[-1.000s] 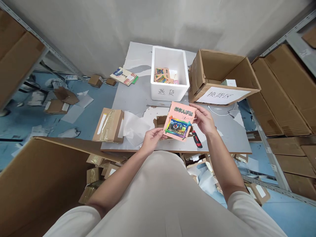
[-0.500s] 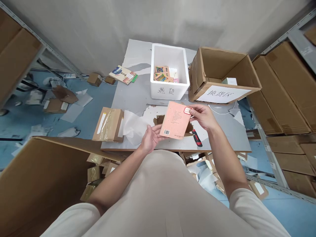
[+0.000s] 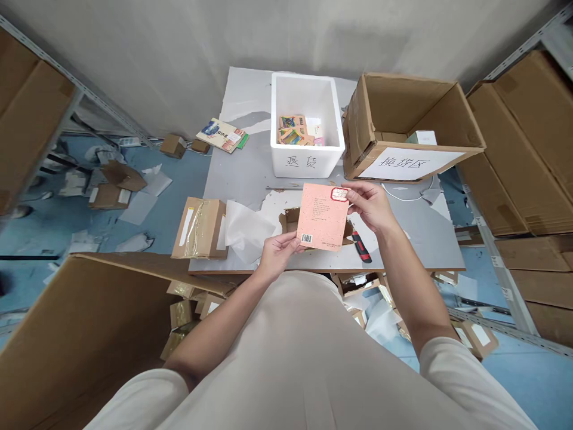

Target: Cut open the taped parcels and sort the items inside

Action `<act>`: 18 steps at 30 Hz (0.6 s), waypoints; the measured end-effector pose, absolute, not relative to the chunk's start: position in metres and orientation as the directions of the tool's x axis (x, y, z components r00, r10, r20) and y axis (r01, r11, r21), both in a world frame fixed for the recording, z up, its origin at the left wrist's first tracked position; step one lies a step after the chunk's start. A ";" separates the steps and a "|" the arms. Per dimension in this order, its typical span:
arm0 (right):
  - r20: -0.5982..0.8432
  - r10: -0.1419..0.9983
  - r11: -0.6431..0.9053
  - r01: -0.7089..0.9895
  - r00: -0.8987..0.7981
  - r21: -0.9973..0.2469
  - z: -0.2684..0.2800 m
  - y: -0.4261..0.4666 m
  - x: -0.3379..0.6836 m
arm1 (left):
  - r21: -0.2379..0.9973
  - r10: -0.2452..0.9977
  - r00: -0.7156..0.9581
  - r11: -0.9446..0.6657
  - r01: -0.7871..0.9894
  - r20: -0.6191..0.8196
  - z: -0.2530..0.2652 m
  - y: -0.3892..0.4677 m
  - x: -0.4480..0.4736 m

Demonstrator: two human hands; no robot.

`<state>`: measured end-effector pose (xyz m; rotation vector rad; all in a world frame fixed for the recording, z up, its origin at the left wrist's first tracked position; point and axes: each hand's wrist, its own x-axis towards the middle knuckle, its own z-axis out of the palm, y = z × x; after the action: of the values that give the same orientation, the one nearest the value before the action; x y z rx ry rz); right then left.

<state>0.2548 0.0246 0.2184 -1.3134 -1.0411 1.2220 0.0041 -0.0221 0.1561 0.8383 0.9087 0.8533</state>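
A pink book (image 3: 321,218) is held up over the table, its back cover with a barcode and a red-edged label facing me. My left hand (image 3: 278,255) pinches its lower left corner. At the upper right corner, my right hand (image 3: 369,204) grips it near the label. Behind the book, partly hidden by it, lies an open cardboard box (image 3: 290,220). A red and black utility knife (image 3: 362,246) rests on the table just right of that box. White wrapping paper (image 3: 248,230) lies to the left of my left hand.
On the table (image 3: 242,179) stand a white foam box (image 3: 307,162) with booklets inside, a large carton (image 3: 414,163) holding a small box, and a taped parcel (image 3: 200,230). Books (image 3: 221,135) lie at the back left. A big open carton (image 3: 102,322) stands at the lower left.
My left hand has closed from spread fingers to a pinch on the book's corner. The book has turned more upright and squarely toward me. The view has shifted slightly.
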 end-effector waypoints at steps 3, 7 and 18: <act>-0.051 0.997 -0.049 -0.038 0.062 -0.998 0.220 0.022 0.253 | 0.807 0.831 0.420 0.507 -0.304 -0.364 0.162 -0.021 0.005; 0.047 0.996 0.049 0.019 -0.080 -0.999 0.224 0.023 0.246 | 0.611 0.651 0.622 0.721 -0.326 -0.436 0.171 -0.023 0.012; -0.171 0.981 -0.164 0.084 -0.086 -0.983 0.226 0.044 0.256 | 0.771 0.826 0.457 0.515 -0.375 -0.329 0.173 -0.011 0.005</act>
<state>0.2555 0.0440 0.2257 -1.3464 -1.2517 1.3667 0.0050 -0.0110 0.1731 0.6780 0.7697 0.8139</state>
